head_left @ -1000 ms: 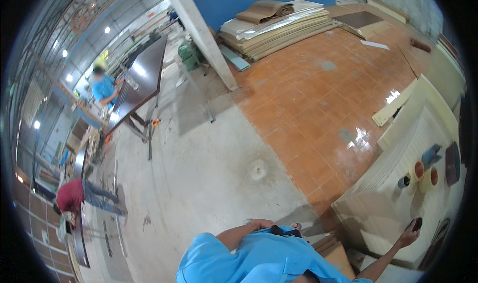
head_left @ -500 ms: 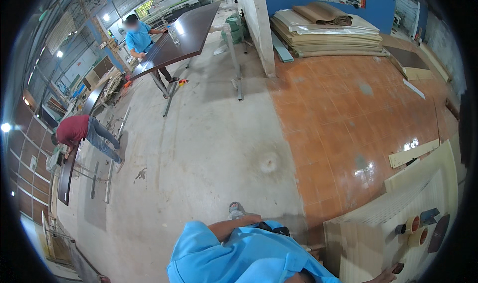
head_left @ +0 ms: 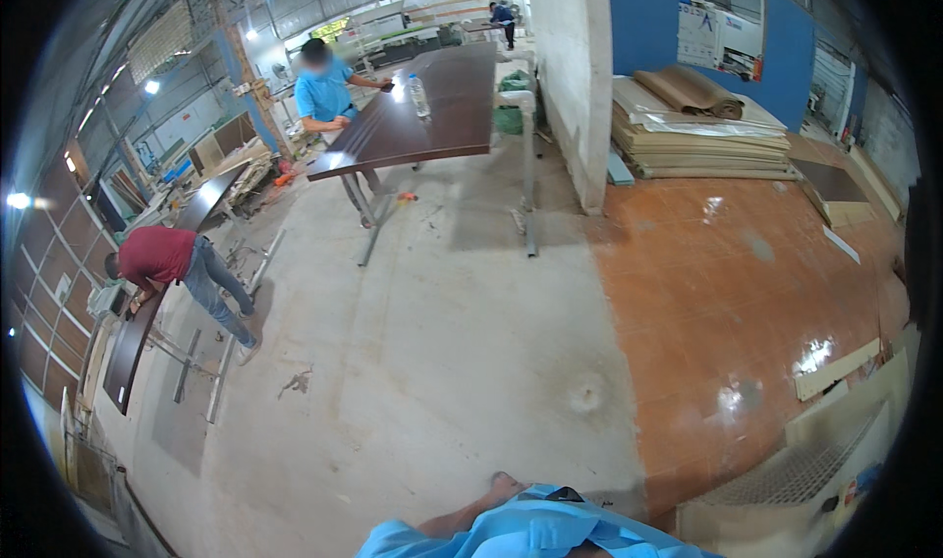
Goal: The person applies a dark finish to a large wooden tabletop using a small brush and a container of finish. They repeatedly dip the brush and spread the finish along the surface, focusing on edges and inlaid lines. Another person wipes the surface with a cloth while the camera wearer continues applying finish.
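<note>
My left forearm comes in at the lower edge beside my blue shirt, and my left hand is bent in close to the front of my body. Its fingers are too small and partly hidden to read, and nothing can be made out in it. A small black item lies against the shirt near that hand. My right hand is out of the picture. At the lower right, nearest my right side, pale boards and a mesh-patterned sheet lean together.
A person in blue stands at a dark brown panel on metal stands, with a clear bottle on it. At left, a person in red bends over a long dark board. Stacked sheets lie beyond a white wall end.
The view has tilted up, so the scene sits lower and more to the right. My right hand and the tape rolls at lower right have left the picture.
</note>
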A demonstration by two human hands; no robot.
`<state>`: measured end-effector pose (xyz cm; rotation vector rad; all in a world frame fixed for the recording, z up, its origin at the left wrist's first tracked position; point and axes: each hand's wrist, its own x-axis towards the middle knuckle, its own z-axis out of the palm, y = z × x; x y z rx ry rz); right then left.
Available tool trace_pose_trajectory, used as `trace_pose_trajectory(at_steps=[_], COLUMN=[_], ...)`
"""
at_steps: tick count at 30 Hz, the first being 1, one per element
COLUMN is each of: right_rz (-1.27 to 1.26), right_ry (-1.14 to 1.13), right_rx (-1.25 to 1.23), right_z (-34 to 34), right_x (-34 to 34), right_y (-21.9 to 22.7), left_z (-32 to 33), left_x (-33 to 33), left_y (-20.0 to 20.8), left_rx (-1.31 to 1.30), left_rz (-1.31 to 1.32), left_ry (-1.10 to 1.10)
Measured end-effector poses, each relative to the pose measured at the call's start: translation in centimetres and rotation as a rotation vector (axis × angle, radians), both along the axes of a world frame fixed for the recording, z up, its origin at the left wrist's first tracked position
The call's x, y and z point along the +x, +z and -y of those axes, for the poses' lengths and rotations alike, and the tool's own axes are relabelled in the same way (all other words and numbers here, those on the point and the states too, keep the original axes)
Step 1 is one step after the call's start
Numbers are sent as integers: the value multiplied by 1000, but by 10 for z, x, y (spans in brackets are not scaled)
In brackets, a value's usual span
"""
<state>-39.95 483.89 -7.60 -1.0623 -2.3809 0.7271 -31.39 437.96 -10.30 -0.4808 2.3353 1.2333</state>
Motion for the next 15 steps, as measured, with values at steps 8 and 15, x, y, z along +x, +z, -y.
trace_pose_trajectory(at_steps=[8,15], right_rz=[253,667], right_ry=[715,859], right_rx=[-509,-680], right_z=[283,496], right_x=[-143,-243], right_y=[2,-7], left_z=[170,326], left_x=[48,66], left_y=[25,2], left_rx=[244,328], left_rz=[153,135], left_ry=[764,1394])
